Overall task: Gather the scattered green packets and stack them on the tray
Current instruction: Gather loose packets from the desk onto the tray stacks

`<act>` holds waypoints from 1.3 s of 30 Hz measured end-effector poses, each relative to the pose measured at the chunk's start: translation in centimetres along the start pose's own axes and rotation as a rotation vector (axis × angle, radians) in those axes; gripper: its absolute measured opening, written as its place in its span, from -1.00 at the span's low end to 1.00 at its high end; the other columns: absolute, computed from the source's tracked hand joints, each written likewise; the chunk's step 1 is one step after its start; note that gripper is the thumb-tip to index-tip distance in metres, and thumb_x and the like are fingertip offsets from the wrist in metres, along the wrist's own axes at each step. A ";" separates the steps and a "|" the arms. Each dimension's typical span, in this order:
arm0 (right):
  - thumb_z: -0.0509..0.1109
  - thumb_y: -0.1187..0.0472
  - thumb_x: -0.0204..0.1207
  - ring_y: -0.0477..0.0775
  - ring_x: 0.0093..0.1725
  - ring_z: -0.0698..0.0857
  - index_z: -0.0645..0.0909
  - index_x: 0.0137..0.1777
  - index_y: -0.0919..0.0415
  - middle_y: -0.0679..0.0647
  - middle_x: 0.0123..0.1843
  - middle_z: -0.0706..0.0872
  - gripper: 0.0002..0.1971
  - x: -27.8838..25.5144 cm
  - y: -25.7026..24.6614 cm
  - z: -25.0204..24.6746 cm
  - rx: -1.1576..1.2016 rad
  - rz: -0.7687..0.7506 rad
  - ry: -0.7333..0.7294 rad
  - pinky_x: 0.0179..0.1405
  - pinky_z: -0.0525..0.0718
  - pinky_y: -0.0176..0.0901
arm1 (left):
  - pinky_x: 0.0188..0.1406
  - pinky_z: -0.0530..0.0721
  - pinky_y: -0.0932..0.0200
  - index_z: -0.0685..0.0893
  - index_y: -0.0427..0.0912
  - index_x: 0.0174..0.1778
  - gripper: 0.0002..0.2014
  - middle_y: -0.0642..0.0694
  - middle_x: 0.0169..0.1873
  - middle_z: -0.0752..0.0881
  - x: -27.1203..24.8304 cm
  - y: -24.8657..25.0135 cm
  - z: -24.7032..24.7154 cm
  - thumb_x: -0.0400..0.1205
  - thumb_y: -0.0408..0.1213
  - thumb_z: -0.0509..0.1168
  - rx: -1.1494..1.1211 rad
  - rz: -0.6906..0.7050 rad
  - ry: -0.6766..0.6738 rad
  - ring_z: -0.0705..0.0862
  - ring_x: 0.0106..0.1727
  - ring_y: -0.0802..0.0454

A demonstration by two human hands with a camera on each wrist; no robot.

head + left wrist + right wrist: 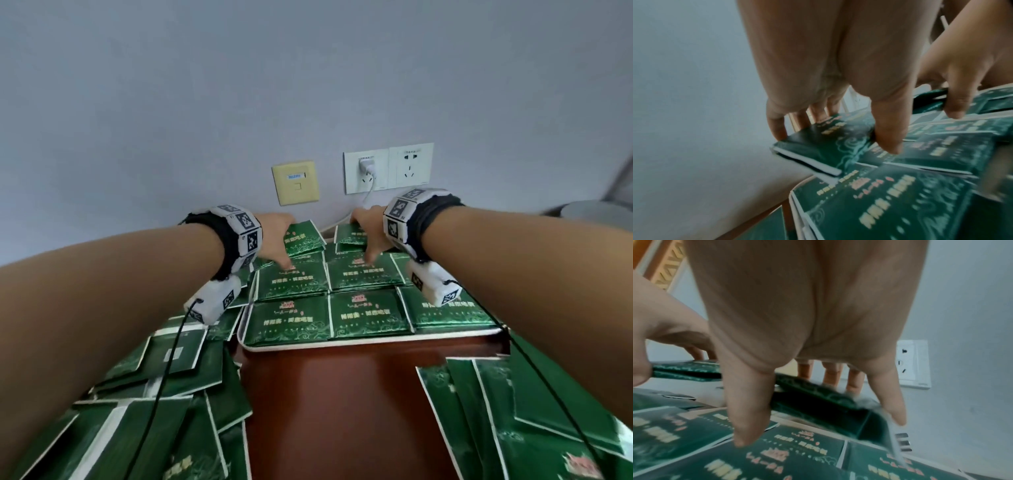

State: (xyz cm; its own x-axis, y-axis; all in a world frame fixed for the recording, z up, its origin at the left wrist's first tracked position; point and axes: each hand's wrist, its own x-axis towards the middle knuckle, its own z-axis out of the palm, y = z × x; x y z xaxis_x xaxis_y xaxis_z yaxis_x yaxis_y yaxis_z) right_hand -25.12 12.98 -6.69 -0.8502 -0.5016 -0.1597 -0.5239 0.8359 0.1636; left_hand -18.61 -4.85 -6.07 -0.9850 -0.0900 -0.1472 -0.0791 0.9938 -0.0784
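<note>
Green packets [368, 313] lie face up in rows on the white tray [294, 346], filling it edge to edge. At its far end each hand holds a small bundle above the laid rows. The left hand [275, 238] grips the left bundle [304, 239] with its thumb on the near edge and its fingers [777, 125] curled over the far edge; in the left wrist view that bundle [824, 142] shows several white edges stacked together and tilts over the packets beneath it. The right hand [368, 231] grips the right bundle [350, 234] in the same way (the right wrist view is blurred here, so the count is unclear), with the thumb near the palm side and the fingers [889, 404] spread down behind the bundle [818, 402]. The two hands sit close together, the bundles just beside each other.

Nearer than the hands, loose packets [164, 370] are heaped on the brown table [342, 394] below the left forearm, and another heap [534, 404] lies below the right forearm. Beyond the fingers, wall sockets [388, 168] hold a white plug [367, 165].
</note>
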 end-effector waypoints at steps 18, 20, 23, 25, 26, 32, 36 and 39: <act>0.49 0.18 0.49 0.16 0.38 0.55 0.26 0.63 -0.02 0.08 0.52 0.46 -0.27 5.4 -0.2 1.2 0.050 -0.161 -0.071 0.29 0.50 -0.07 | 0.31 0.47 0.10 0.30 0.09 0.61 -0.23 -0.10 0.49 0.48 5.2 -1.8 1.3 0.50 -0.28 0.46 0.153 0.123 -0.100 0.50 0.38 -0.07; 0.47 0.22 0.50 0.14 0.34 0.59 0.33 0.60 -0.01 0.08 0.49 0.51 -0.33 4.4 -0.6 0.8 0.054 -0.173 -0.057 0.28 0.52 -0.10 | 0.34 0.45 0.08 0.31 0.08 0.60 -0.25 -0.08 0.50 0.47 4.1 -1.9 0.8 0.50 -0.27 0.47 0.153 0.119 -0.084 0.49 0.41 -0.06; 0.47 0.24 0.50 0.14 0.33 0.61 0.38 0.57 0.04 0.10 0.47 0.54 -0.37 2.1 -1.7 0.3 0.069 -0.182 -0.053 0.31 0.53 -0.11 | 0.41 0.39 0.07 0.31 0.05 0.61 -0.25 -0.06 0.52 0.44 1.9 -1.9 -0.1 0.51 -0.26 0.47 0.153 0.108 -0.071 0.47 0.46 -0.06; 0.47 0.22 0.51 0.15 0.37 0.58 0.35 0.58 0.05 0.10 0.50 0.50 -0.35 0.2 -2.7 -0.3 0.046 -0.197 -0.049 0.35 0.51 -0.08 | 0.40 0.38 0.09 0.32 0.03 0.60 -0.26 -0.08 0.52 0.45 -0.1 -1.7 -0.7 0.51 -0.26 0.47 0.166 0.118 -0.062 0.46 0.47 -0.06; 0.47 0.19 0.51 0.15 0.39 0.57 0.33 0.60 0.05 0.09 0.51 0.49 -0.34 -0.7 -3.2 -0.5 0.027 -0.207 -0.052 0.38 0.50 -0.05 | 0.40 0.39 0.09 0.33 0.02 0.60 -0.27 -0.09 0.51 0.45 -1.2 -1.6 -1.0 0.51 -0.25 0.47 0.171 0.125 -0.063 0.46 0.46 -0.06; 0.42 0.04 0.56 0.12 0.43 0.53 0.22 0.65 0.09 0.08 0.53 0.46 -0.30 -6.7 -6.7 -1.4 -0.037 -0.241 -0.110 0.35 0.46 -0.11 | 0.33 0.45 0.17 0.45 0.01 0.53 -0.36 -0.08 0.46 0.51 -9.3 -0.5 -1.2 0.52 -0.28 0.48 0.135 0.152 -0.114 0.52 0.41 -0.04; 0.32 -0.06 0.61 0.09 0.44 0.51 0.25 0.64 0.13 0.09 0.53 0.47 -0.35 -11.5 -9.8 -0.7 -0.076 -0.284 -0.151 0.32 0.45 -0.16 | 0.10 0.43 0.30 0.51 -0.05 0.46 -0.44 -0.03 0.34 0.61 -15.3 -0.1 0.1 0.52 -0.31 0.48 0.076 0.159 -0.156 0.60 0.27 0.01; 0.30 -0.15 0.58 0.11 0.33 0.58 0.42 0.55 0.11 0.07 0.41 0.58 -0.40 -14.7 -12.0 0.3 -0.199 -0.362 -0.156 0.19 0.50 -0.17 | -0.04 0.42 0.33 0.55 -0.04 0.42 -0.48 0.00 0.25 0.64 -19.2 0.1 1.8 0.52 -0.28 0.48 0.096 0.157 -0.190 0.57 0.04 0.12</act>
State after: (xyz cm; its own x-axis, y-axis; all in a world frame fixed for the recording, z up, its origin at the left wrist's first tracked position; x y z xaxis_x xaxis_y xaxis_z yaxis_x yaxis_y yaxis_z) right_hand -6.29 10.36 -6.58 -0.5999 -0.7020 -0.3838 -0.7994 0.5456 0.2516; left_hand 0.61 -3.17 -5.05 -0.9369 0.0457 -0.3465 0.0967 0.9866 -0.1314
